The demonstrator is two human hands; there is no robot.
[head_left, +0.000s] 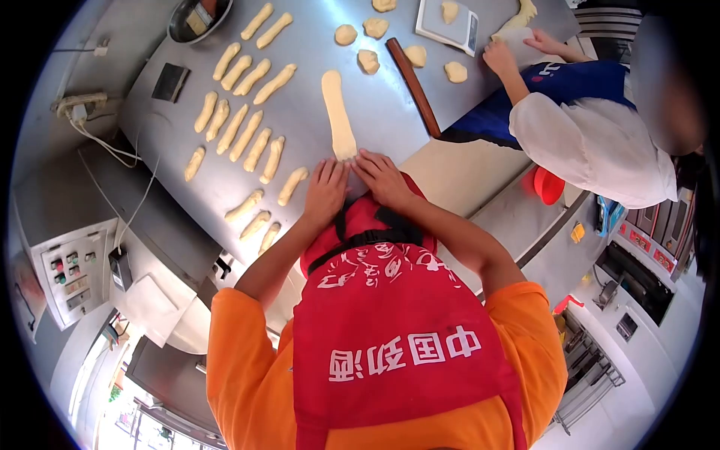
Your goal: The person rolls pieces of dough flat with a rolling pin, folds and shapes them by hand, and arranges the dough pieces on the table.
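A long, flattened strip of dough (337,112) lies on the steel table, its near end between my hands. My left hand (327,187) is at the left of that end, its fingers stretched forward on the table edge. On the other side, my right hand (380,178) has its fingers spread and its fingertips close to the same end. Whether the thumbs press on the dough is too small to make out. Left of the strip, several rolled dough pieces (246,135) lie in rows. Beyond it are several round dough lumps (376,28).
A wooden rolling pin (413,86) lies to the right of the strip. A white scale (448,25) with dough on it stands farther back. At the right, a co-worker's hands (517,51) handle dough. A metal bowl (180,28) and a dark block (170,82) are at the left.
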